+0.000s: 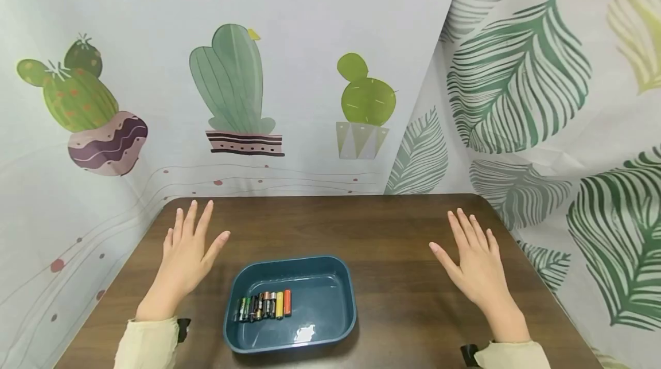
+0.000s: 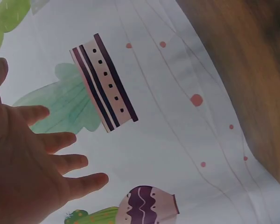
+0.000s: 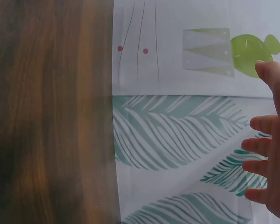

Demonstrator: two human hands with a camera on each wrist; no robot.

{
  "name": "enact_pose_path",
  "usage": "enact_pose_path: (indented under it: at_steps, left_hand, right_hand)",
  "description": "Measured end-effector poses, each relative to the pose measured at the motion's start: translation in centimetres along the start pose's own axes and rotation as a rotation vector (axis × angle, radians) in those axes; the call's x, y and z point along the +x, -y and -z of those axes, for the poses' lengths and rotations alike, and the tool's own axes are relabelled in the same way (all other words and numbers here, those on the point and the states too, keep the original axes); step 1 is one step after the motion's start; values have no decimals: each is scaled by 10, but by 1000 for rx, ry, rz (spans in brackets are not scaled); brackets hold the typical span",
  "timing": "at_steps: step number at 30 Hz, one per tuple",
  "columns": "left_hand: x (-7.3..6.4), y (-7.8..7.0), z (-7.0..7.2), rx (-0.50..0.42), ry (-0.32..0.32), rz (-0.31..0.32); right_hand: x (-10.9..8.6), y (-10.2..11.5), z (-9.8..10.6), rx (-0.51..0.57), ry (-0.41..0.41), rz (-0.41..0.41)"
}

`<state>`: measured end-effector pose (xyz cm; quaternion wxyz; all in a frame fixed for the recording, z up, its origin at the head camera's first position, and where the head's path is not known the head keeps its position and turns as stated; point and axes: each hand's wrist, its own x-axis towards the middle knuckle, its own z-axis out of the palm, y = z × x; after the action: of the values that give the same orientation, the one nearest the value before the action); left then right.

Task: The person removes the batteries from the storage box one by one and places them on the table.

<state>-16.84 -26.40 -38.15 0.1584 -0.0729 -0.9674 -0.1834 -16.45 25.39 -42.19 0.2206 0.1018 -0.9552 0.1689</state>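
Looking down w/ the head cam, we get the key relation: the row of small cylindrical batteries (image 1: 265,306) (red-orange, yellow, several dark ones) sits in the left part of the dark blue, round-cornered rectangular tray (image 1: 320,300), to the right of our bare left hand (image 1: 185,260) & a bit closer to our body. So that hand is nearer; our bare right hand (image 1: 477,271) is well apart, out past the tray's other end. Batteries lie side by side, long axes approx. near-to-far; the row itself runs left-right, same as the tray's long side.

Both hands: fingers straight & spread, thumbs out, nothing held, neither touching the tray. We can't tell if the palms hover or touch the dark brown wood-grain tabletop (image 1: 392,237).

Tray's floor is smooth w/ a bright reflection near the front wall, so we'd guess batteries could roll or slide on it. Behind: a white cactus-print wall hanging (image 1: 310,42); at right, a white leaf-print hanging (image 1: 547,208). Wrist cams show just the hands, tabletop & prints, no tray. Cream fabric sleeves (image 1: 147,346), black wrist gear (image 1: 183,329).
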Motion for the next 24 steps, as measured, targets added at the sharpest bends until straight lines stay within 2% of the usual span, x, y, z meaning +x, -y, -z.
enact_pose_path:
  at_steps: [6,18,24]
  left_hand:
    - [-2,-4,2,-9,21,-25]
    - [-7,-13,4,-16,25,-61]
    - [-9,-15,4,-34,19,-100]
  right_hand:
    - [2,7,0,9,-2,36]
    - [4,21,-4,38,9,95]
    - [5,29,-5,66,33,111]
